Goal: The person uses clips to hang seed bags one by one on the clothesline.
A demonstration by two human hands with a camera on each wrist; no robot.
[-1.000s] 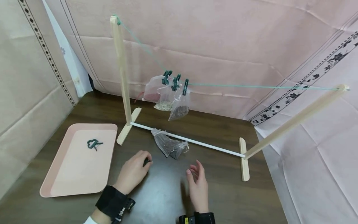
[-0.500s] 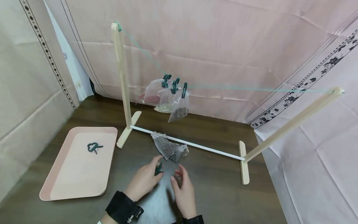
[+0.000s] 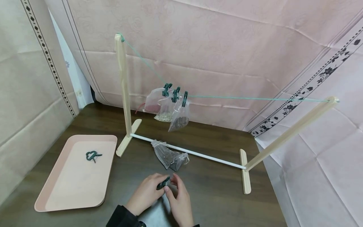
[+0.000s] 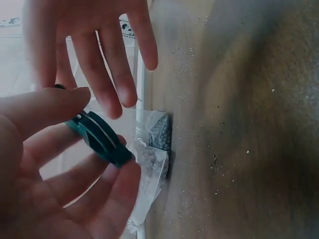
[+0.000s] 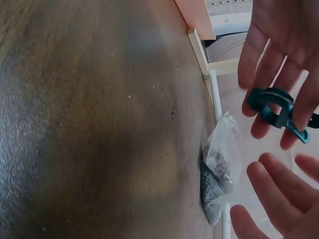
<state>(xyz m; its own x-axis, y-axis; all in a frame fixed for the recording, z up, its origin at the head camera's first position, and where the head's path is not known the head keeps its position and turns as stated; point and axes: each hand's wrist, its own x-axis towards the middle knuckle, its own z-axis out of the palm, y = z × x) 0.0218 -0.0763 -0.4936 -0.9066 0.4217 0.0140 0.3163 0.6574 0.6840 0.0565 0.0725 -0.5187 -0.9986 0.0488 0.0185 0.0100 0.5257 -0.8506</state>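
Note:
My left hand (image 3: 148, 192) grips a dark green spring clothespin (image 5: 276, 107) between thumb and fingers. My right hand (image 3: 180, 198) is close beside it, with relaxed fingers and its thumb near the clothespin. In the right wrist view, the fingers (image 5: 279, 194) of the right hand are spread and apart from the clothespin. A sheer drawstring bag (image 3: 165, 154) with small dark beads lies on the table beyond both hands, against a white rod (image 3: 198, 154). Another green clothespin (image 3: 93, 155) lies on the pink tray (image 3: 42, 192) to the left.
Two wooden posts (image 3: 123, 91) on flat feet hold up a green string (image 3: 241, 97). Several sheer filled bags (image 3: 180, 118) hang from it by green clothespins (image 3: 175, 94). Pale cloth (image 3: 227, 47) encloses the back and sides of the wooden table (image 3: 218, 195).
The left hand has moved right with the clothespin, and the right hand has moved left to meet it. The head view has tilted slightly upward.

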